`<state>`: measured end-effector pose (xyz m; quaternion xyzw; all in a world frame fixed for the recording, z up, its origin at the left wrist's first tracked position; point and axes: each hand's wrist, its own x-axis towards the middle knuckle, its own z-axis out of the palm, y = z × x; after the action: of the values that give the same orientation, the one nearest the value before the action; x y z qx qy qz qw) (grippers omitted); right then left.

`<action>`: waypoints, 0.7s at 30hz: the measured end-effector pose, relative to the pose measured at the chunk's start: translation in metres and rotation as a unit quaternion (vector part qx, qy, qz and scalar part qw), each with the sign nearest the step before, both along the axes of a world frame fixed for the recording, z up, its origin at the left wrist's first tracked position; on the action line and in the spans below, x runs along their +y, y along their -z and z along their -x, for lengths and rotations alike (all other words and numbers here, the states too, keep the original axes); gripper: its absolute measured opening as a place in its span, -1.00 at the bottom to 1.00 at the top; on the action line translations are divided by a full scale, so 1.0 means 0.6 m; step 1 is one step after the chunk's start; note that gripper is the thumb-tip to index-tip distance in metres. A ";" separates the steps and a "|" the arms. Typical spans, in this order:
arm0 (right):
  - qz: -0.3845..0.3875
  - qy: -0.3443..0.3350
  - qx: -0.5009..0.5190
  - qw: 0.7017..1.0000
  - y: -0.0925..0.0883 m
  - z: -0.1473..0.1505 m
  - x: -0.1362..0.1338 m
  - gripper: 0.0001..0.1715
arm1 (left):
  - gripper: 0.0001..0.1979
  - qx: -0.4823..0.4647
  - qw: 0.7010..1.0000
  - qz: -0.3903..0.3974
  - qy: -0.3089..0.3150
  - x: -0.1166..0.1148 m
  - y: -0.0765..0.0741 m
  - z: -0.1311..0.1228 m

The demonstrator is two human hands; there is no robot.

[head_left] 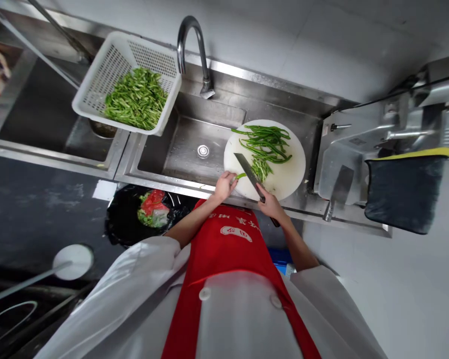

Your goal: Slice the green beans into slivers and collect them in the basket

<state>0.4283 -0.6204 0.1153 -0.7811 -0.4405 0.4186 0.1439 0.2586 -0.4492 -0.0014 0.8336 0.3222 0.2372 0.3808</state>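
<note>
A person in a red apron (228, 249) stands at a steel sink (187, 144), both hands over a round white cutting board (290, 182) at the basin's right side. The left hand (225, 186) is at the board's left edge, its fingers pinching a short green piece (241, 175) that points toward the blade. The right hand (271, 202) has its fingers closed around the handle of a knife (248, 172), whose blade slants up and leftward over the board, between the green piece and a small heap of cut strips (261, 169). Whole long green pods (265, 138) lie behind that heap, on the far part of the board. To the left, a white perforated basket (83, 94) holds a larger pile of sliced greens (138, 99), just beside the curved faucet (190, 27). A bin lined with black plastic (120, 217) stands below the sink's front edge.
</note>
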 end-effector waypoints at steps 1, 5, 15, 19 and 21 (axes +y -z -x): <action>-0.001 0.003 0.011 1.000 -0.007 -0.013 0.001 -0.07 | -0.81 0.010 1.000 -0.012 0.014 0.004 0.002 -0.012; 0.028 0.008 0.035 0.999 -0.027 -0.046 0.005 -0.12 | -0.76 0.045 0.998 -0.033 0.034 0.034 0.006 -0.034; -0.009 0.005 0.055 0.998 -0.048 -0.091 0.013 -0.36 | -0.76 0.052 0.997 -0.063 -0.016 0.082 0.002 -0.040; 0.017 -0.028 0.059 0.998 -0.023 -0.099 0.014 -0.37 | -0.74 0.046 0.992 -0.121 0.014 0.059 -0.003 -0.060; 0.034 -0.051 0.039 0.997 -0.004 -0.101 0.013 -0.41 | -0.74 0.059 0.986 -0.143 0.064 0.036 -0.003 -0.069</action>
<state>0.4887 -0.6123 0.1175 -0.7450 -0.4593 0.4704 0.1130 0.3002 -0.4274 0.0005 0.9109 0.2527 0.2066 0.2523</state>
